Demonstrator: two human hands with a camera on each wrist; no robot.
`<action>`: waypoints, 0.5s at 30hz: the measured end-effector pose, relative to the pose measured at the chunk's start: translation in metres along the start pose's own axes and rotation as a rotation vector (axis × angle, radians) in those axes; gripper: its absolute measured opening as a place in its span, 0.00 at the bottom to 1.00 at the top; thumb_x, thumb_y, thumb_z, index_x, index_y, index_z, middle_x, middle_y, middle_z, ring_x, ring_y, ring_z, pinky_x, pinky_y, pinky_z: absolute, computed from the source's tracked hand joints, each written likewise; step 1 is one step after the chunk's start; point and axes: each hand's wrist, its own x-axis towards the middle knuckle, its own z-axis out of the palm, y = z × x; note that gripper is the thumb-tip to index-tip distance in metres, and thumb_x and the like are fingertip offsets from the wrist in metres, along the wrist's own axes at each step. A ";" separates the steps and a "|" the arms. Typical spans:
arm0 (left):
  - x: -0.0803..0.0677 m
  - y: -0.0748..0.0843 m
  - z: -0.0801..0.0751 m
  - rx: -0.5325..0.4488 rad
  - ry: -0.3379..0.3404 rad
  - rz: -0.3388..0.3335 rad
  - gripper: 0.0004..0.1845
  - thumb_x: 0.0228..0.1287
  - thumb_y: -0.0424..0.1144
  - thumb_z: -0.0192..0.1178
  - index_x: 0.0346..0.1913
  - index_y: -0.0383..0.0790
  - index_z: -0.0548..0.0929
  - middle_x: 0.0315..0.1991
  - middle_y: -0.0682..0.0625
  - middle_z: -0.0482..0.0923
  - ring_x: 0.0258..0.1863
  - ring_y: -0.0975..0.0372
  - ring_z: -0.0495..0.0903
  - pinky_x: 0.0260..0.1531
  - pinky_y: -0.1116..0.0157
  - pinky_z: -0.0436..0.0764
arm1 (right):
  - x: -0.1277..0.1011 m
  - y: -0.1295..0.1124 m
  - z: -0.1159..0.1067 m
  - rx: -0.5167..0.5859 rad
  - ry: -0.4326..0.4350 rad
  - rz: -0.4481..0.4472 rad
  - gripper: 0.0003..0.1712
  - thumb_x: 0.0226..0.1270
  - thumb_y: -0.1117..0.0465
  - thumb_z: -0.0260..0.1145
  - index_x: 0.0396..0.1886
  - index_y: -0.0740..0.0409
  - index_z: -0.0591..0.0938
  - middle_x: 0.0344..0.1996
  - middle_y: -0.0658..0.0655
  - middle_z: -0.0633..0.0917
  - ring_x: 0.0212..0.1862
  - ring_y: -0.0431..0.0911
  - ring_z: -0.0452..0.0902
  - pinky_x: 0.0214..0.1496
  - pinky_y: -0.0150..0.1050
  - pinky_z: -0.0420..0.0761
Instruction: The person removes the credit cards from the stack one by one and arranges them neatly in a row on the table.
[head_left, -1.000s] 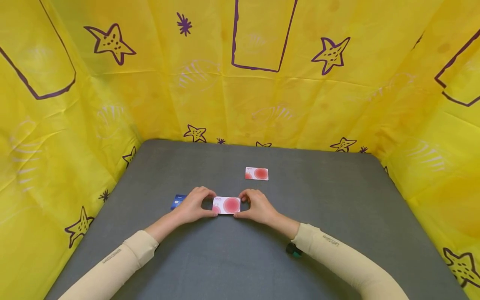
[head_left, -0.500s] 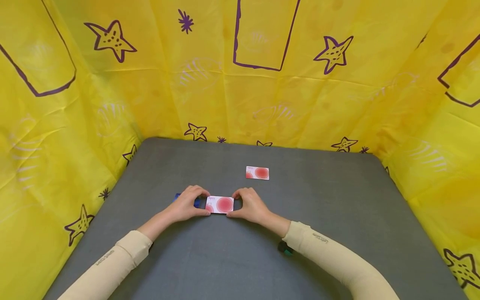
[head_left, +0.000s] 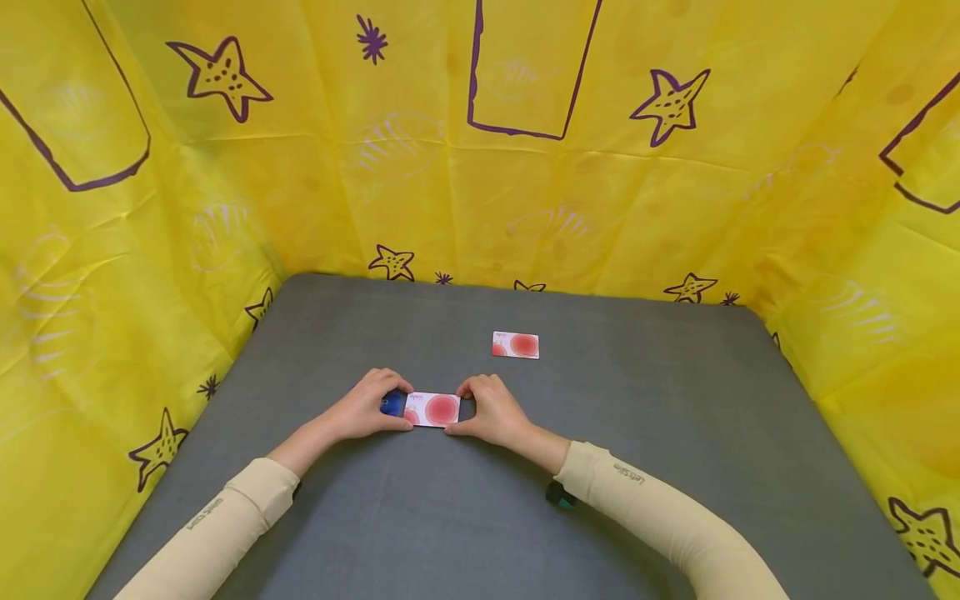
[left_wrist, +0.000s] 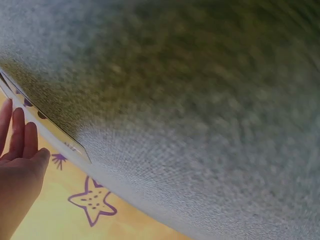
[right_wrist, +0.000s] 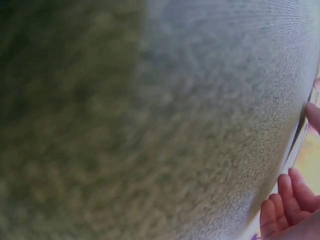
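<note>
Both hands hold a white card with pink-red circles (head_left: 432, 409) by its two short ends, low over the grey table. The left hand (head_left: 367, 407) pinches the left end between thumb and fingers; the right hand (head_left: 495, 412) does the same at the right end. A blue card (head_left: 391, 403) on the table shows inside the curve of the left hand, partly hidden by that hand and the white card. In the left wrist view, fingers of the left hand (left_wrist: 25, 155) are near a thin glossy card. The right wrist view catches the right hand (right_wrist: 292, 210) at its edge.
A second white card with red circles (head_left: 515, 345) lies flat farther back, right of the held card. The grey tabletop (head_left: 450, 517) is bordered at the back and sides by yellow cloth (head_left: 420, 200) with purple starfish drawings.
Both hands have slid left with the white card, which now sits beside or over the blue card. Less of the blue card shows than a second ago.
</note>
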 end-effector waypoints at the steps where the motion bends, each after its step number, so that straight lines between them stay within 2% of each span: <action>1: 0.000 -0.001 0.000 0.002 -0.002 -0.002 0.27 0.51 0.47 0.75 0.51 0.38 0.81 0.49 0.46 0.76 0.53 0.51 0.68 0.54 0.49 0.69 | 0.000 0.000 0.000 0.001 0.000 -0.003 0.31 0.45 0.44 0.80 0.44 0.57 0.81 0.40 0.52 0.80 0.45 0.46 0.69 0.49 0.39 0.73; 9: 0.000 -0.003 -0.002 -0.001 -0.009 -0.011 0.27 0.50 0.48 0.75 0.51 0.39 0.81 0.49 0.46 0.76 0.52 0.51 0.68 0.53 0.50 0.69 | 0.000 -0.002 0.000 -0.004 -0.008 -0.003 0.30 0.46 0.46 0.80 0.45 0.57 0.81 0.39 0.52 0.80 0.44 0.45 0.69 0.47 0.38 0.73; 15: -0.001 -0.004 -0.002 -0.003 -0.018 -0.048 0.27 0.51 0.49 0.75 0.52 0.41 0.81 0.50 0.46 0.75 0.53 0.51 0.68 0.53 0.49 0.69 | -0.001 -0.003 -0.001 -0.004 -0.019 -0.007 0.30 0.47 0.45 0.79 0.46 0.56 0.81 0.39 0.52 0.79 0.43 0.45 0.68 0.46 0.38 0.72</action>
